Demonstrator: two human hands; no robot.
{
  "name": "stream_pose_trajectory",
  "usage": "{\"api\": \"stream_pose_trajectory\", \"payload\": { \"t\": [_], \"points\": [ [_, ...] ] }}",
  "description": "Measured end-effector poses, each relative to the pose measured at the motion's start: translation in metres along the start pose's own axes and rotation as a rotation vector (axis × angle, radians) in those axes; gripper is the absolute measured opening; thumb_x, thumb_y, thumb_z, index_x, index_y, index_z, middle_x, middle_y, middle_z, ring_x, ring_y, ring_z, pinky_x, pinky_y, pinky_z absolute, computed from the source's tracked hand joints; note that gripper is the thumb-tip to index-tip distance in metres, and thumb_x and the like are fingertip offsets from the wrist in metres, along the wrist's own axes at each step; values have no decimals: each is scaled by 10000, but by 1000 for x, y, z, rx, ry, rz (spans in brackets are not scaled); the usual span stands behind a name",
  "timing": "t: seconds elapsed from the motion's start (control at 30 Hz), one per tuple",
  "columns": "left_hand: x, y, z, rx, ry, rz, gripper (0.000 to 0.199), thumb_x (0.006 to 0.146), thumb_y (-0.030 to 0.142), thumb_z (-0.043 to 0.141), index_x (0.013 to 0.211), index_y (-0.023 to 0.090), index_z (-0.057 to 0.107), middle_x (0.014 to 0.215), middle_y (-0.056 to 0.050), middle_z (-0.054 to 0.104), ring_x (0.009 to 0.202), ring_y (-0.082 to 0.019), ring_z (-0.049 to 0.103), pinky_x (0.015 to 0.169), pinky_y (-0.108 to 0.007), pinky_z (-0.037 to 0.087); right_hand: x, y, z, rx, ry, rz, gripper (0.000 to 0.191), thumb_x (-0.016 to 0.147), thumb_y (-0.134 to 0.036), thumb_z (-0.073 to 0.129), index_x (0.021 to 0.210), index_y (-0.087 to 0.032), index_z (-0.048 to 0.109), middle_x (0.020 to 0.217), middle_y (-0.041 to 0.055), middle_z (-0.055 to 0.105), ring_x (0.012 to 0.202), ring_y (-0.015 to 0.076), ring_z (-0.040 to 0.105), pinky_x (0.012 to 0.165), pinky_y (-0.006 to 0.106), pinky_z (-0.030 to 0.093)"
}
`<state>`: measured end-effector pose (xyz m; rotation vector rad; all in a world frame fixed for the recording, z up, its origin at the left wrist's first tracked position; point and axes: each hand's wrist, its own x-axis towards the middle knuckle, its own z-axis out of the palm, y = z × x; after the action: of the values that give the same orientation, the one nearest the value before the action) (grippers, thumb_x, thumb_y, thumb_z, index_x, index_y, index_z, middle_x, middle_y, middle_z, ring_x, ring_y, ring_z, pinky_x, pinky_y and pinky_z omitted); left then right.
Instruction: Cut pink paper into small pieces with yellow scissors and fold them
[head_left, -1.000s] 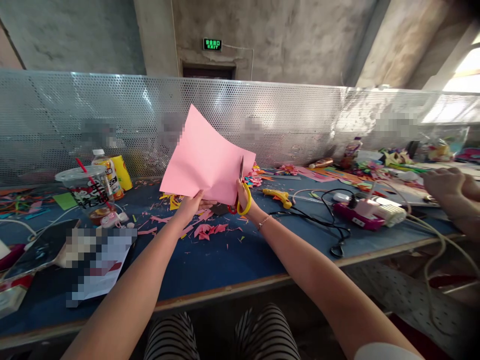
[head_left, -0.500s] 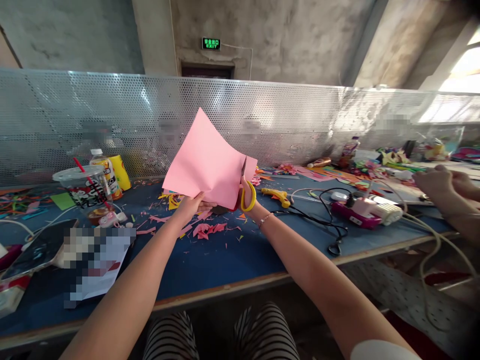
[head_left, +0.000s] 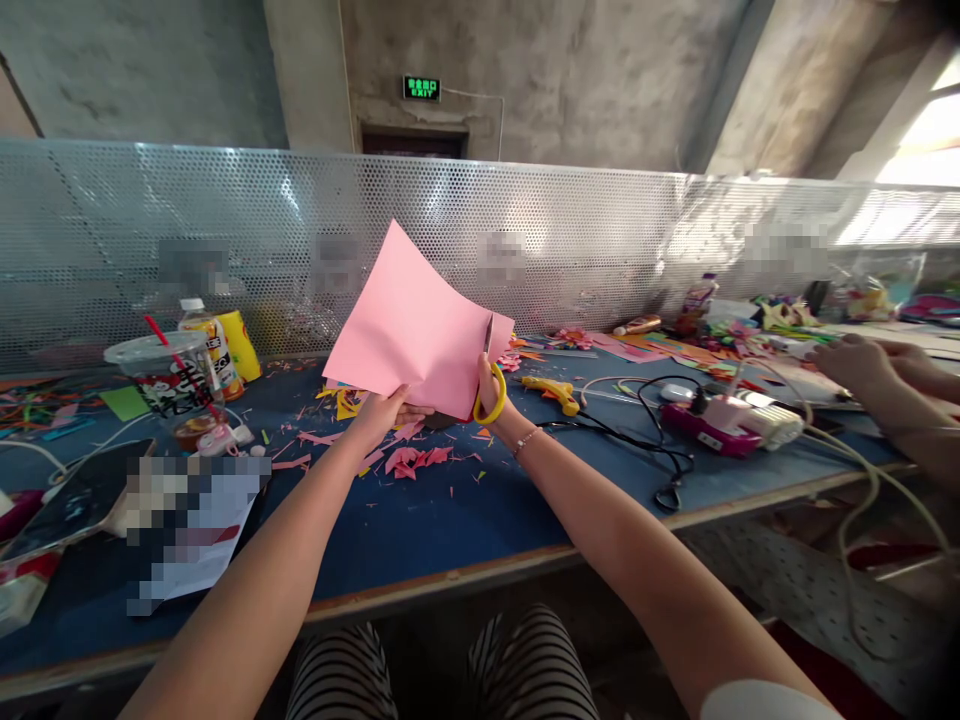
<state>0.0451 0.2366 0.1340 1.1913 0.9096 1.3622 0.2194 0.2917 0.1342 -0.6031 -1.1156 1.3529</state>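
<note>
A large sheet of pink paper is held up above the blue table, one corner pointing upward. My left hand pinches its lower edge, thumb in front and fingers behind. Yellow-handled scissors are in my right hand, which is closed around the handles. Their blade lies across the right part of the sheet, near its right corner, and part of the scissors is hidden by the paper. Pink paper scraps lie on the table below my hands.
A hot glue gun with black cables lies right of the sheet, near a purple power strip. At left stand a plastic cup and a bottle. Another person's hands are at the far right. A perforated metal screen runs behind.
The scissors and my right hand have shifted very slightly left and down. The paper has tilted a little to the left. At the far right, the other person's hands moved slightly left.
</note>
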Motion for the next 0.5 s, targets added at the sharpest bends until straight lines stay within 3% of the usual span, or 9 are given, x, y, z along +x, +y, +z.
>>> {"api": "stream_pose_trajectory", "payload": {
  "t": [0.17, 0.3, 0.4, 0.5],
  "points": [
    [-1, 1, -1, -1, 12, -10, 295, 826, 216, 489, 1107, 126, 500, 775, -107, 698, 819, -237, 672, 729, -353, 542, -9, -13, 0, -44, -114, 128, 690, 734, -742, 301, 986, -172, 597, 821, 105, 688, 860, 270, 644, 717, 400, 525],
    [-3, 4, 1, 14, 3, -41, 259, 820, 191, 497, 1068, 119, 514, 732, -99, 697, 762, -231, 679, 701, -347, 548, -11, -21, -3, -73, -108, 157, 741, 701, -784, 260, 893, -159, 609, 736, 110, 677, 809, 275, 647, 660, 385, 519],
    [-5, 6, 2, 13, -16, -53, 275, 822, 188, 504, 1084, 107, 502, 691, -90, 692, 720, -220, 681, 682, -339, 552, -8, -20, -4, -63, -94, 133, 676, 691, -764, 339, 879, -167, 592, 731, 110, 673, 795, 274, 646, 661, 391, 522],
    [-6, 7, 3, 26, -30, -51, 261, 831, 196, 494, 1075, 104, 504, 674, -86, 690, 699, -215, 681, 674, -337, 553, -3, -15, -5, -20, 6, 52, 496, 701, -644, 496, 906, -197, 561, 757, 78, 676, 793, 254, 646, 686, 388, 530]
  ]
}}
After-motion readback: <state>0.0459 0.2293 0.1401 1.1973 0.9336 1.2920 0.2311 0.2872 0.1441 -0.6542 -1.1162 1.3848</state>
